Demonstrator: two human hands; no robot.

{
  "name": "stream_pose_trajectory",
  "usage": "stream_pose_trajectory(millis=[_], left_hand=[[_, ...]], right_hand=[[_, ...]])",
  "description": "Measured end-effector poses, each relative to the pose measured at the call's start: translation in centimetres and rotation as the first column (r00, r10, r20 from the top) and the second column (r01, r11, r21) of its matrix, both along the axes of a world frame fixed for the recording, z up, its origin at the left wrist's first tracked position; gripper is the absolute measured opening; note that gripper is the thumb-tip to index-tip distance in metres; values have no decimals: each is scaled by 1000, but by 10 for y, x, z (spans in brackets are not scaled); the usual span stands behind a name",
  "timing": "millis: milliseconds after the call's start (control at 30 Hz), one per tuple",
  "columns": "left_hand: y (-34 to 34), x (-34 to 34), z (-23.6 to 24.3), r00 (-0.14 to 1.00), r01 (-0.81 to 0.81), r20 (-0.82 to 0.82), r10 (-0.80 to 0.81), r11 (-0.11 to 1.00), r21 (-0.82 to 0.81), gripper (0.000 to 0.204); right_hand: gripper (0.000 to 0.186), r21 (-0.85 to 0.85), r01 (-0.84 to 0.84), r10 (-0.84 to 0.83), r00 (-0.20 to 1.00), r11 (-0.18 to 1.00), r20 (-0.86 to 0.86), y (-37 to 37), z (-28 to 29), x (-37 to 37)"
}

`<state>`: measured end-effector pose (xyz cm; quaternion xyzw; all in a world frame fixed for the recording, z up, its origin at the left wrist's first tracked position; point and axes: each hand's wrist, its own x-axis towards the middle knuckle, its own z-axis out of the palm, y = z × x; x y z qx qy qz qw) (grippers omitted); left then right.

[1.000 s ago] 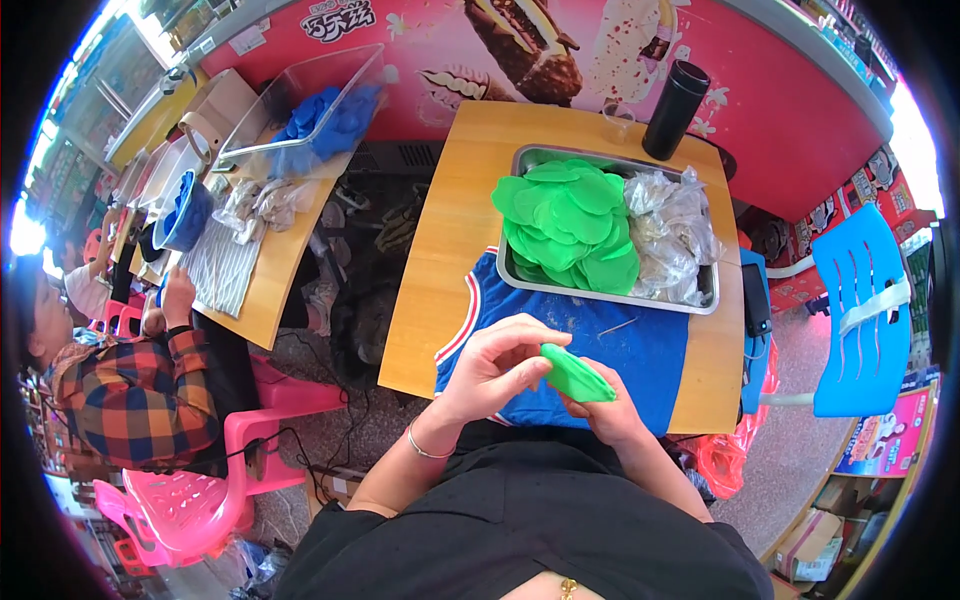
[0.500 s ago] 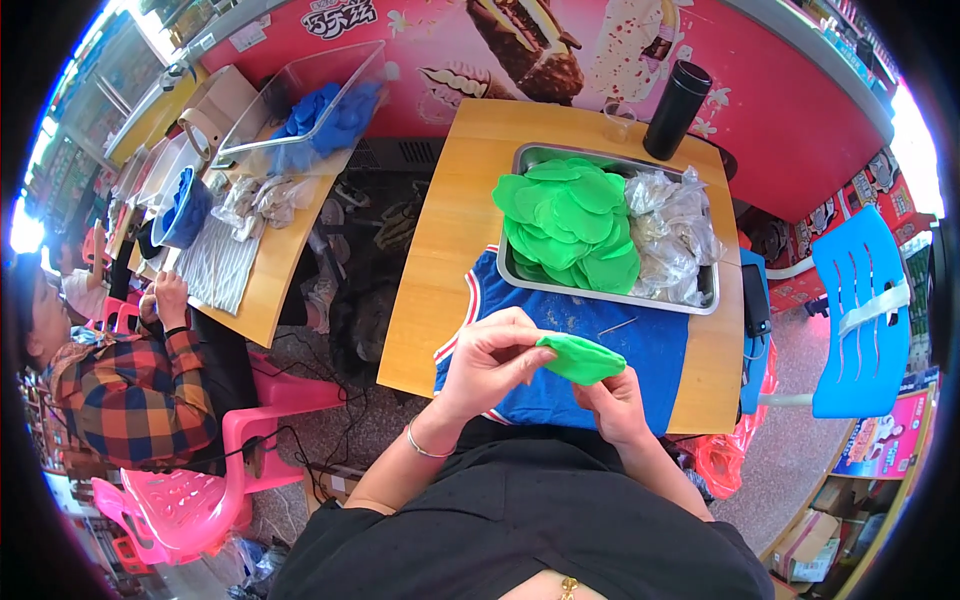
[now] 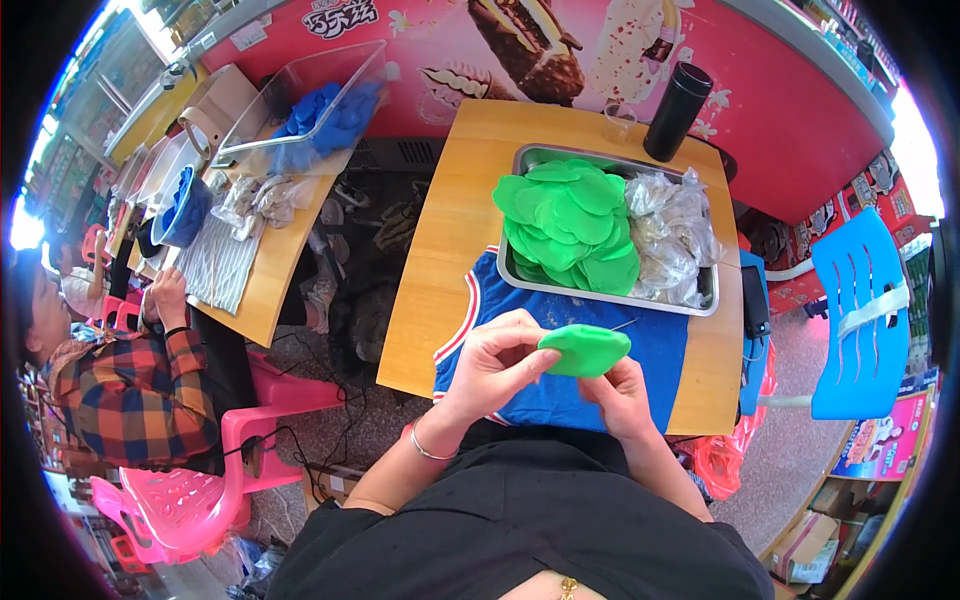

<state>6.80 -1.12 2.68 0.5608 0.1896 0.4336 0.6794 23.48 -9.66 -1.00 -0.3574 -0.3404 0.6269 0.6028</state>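
My left hand pinches the left end of a thin green oval piece above a blue jersey spread on the wooden table. Beneath the piece's right side, my right hand grips it with bent fingers. Beyond them sits a metal tray with a pile of flat green pieces on its left and crumpled clear plastic bags on its right. A thin needle-like tool lies on the jersey, just past the held piece.
A person in a plaid shirt works at another table on a pink chair; a clear bin of blue pieces stands there. A black cylinder and clear cup stand behind the tray; a blue chair is at right.
The green piece has swung up and flattened, now lying more level. My right hand has moved slightly right and is now lower under it; my left hand has shifted slightly.
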Motion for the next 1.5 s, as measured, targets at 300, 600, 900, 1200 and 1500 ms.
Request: stream_pose_trajectory(millis=[300, 600, 900, 1200, 1500], left_hand=[[4, -2, 1, 998, -37, -54, 45, 991, 130, 11], [0, 8, 6, 997, -56, -42, 60, 993, 101, 22], [7, 0, 15, 963, -90, -193, 187, 901, 424, 25], [5, -2, 3, 996, -78, -22, 83, 982, 172, 19], [5, -4, 1, 996, -54, -59, 69, 973, 225, 23]], right_hand=[[21, 108, -5, -35, 930, 994, 365, 5, 10, 0], [19, 30, 45, -48, 992, 999, 114, 1, 3, 2], [22, 66, -32, 10, 952, 997, 306, 7, 16, -2], [17, 63, 62, -76, 969, 996, 237, 6, 16, -7], [16, 75, 7, -27, 965, 997, 262, 8, 21, -6]])
